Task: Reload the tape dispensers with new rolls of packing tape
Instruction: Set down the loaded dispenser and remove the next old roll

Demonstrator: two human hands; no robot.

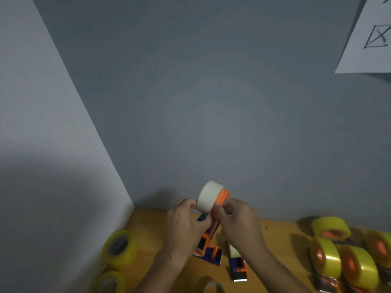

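Observation:
I hold an orange and blue tape dispenser (208,240) upright above the wooden table (277,237). A bare white cardboard core (208,196) sits on its orange spool (223,197) at the top. My left hand (184,225) grips the core's near end with thumb and fingers. My right hand (237,220) pinches the orange spool from the right. New yellow tape rolls (119,246) lie at the left, one more (111,282) below.
A second dispenser (237,263) lies on the table under my right wrist. Several loaded dispensers with yellow rolls (330,229) crowd the right side. A grey wall rises straight behind, a paler wall at the left, and a paper sheet (372,34) hangs top right.

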